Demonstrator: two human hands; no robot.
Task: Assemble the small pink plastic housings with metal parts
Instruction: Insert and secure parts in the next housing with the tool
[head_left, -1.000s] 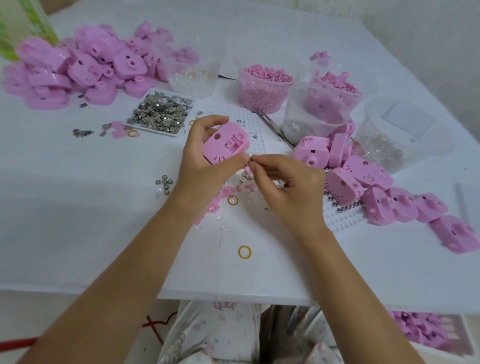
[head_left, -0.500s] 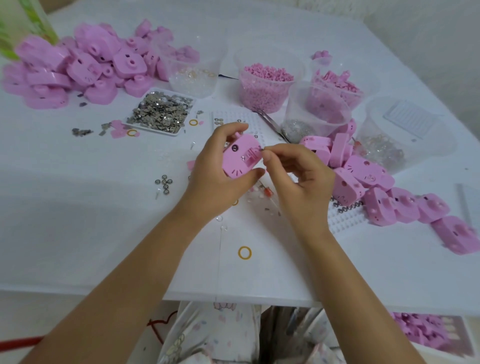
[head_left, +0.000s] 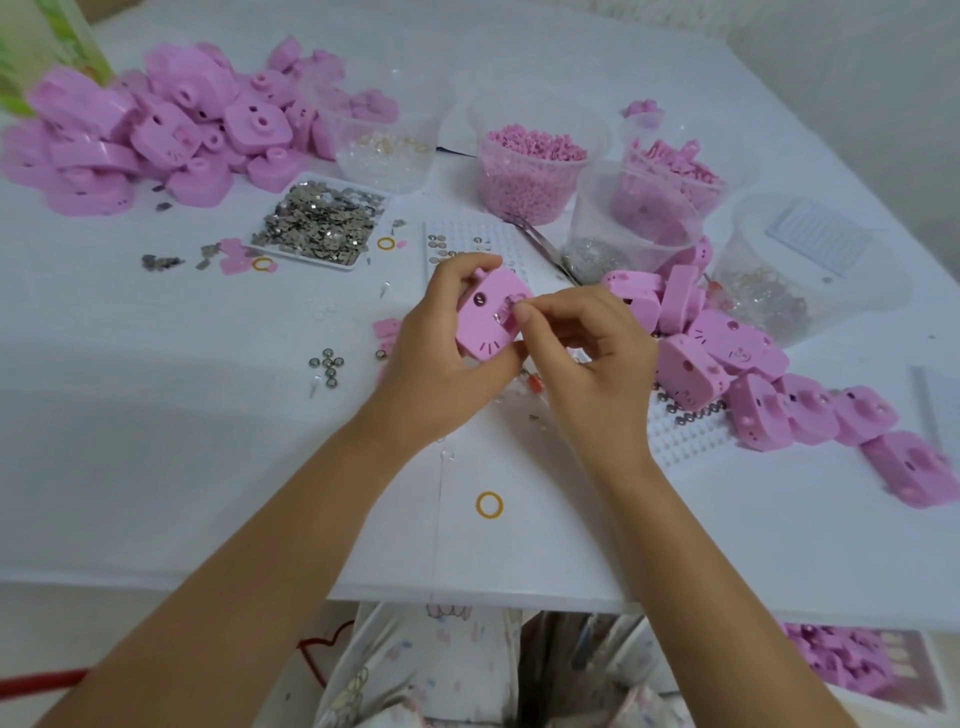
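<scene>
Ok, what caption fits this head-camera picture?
Left hand grips a pink housing while the right hand pinches at its slot.

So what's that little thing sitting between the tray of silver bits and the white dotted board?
A small yellow ring lies between the tray and the white dotted board; the head view shows it.

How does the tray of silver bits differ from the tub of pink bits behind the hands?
The tray is shallow, white and rectangular; the tub is tall, round and clear. The tray holds flat grey metal pieces; the tub holds small pink pieces. Both stand open on the table.
</scene>
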